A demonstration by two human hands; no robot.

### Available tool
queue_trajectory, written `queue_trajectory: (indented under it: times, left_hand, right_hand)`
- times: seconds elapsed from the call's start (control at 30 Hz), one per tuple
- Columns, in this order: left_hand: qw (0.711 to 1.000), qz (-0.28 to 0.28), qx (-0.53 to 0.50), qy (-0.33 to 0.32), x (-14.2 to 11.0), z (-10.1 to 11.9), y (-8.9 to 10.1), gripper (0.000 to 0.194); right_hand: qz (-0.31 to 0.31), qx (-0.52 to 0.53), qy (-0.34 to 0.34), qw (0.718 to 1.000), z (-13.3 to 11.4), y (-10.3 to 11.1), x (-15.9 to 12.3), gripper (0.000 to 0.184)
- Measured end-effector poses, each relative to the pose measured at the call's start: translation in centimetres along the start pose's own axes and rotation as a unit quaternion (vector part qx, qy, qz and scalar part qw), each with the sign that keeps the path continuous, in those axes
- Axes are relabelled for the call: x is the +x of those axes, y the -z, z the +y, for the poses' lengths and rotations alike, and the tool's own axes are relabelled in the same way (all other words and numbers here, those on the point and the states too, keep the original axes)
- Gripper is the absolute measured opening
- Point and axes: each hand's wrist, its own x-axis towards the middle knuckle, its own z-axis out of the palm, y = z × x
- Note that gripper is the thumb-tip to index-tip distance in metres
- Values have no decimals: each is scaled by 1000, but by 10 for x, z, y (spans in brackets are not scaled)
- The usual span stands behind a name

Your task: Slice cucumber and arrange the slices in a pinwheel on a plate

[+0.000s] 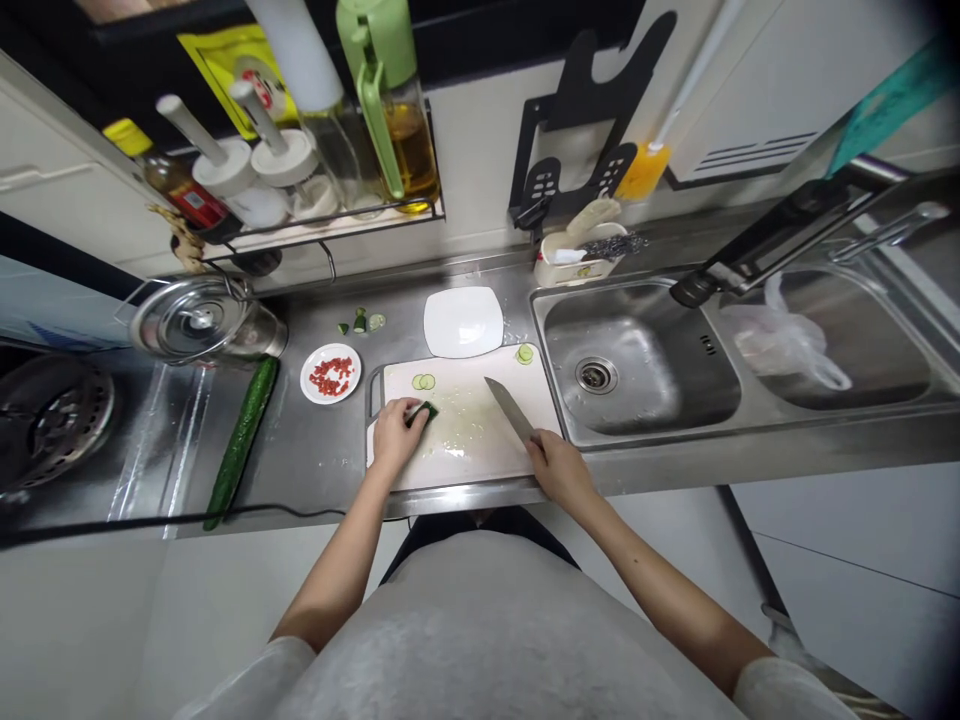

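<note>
Left hand point(397, 432) is closed in a narrow pinch on a short dark-green cucumber piece point(430, 411), over the left half of the cutting board point(442, 470). Right hand point(561, 468) is wrapped round the knife point(510, 408) at the board's right edge, blade angled up and left over the board, well apart from the piece. Can't tell if the blade touches the board. Progress, my read: partway. A few thin round slices point(424, 382) lie just beyond the left fingers, more pale slices point(524, 354) at the far right corner. Green offcuts point(360, 322) sit on the steel counter point(300, 440) beyond the board. Uncut: the held piece, plus a whole cucumber point(241, 440) on the counter, well left of the left hand. Chopped red bits point(332, 375) are on a small round plate point(309, 382) left of the board; white squarish plate point(463, 318) sits just past its far edge.
</note>
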Motion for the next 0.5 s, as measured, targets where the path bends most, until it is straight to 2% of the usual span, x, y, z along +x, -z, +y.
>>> queue_trajectory:
  times: [0.13, 0.33, 0.5]
  left_hand:
    - [996, -20, 58, -64, -23, -8, 4, 45]
    - [992, -36, 60, -107, -28, -14, 0, 42]
    - [987, -67, 39, -140, -47, -11, -9, 43]
  right_hand:
    - [-42, -5, -3, 999, -5, 4, 5, 24]
    - [-106, -29, -5, 994, -19, 6, 6, 24]
    - [-150, -42, 12, 988, -32, 8, 3, 24]
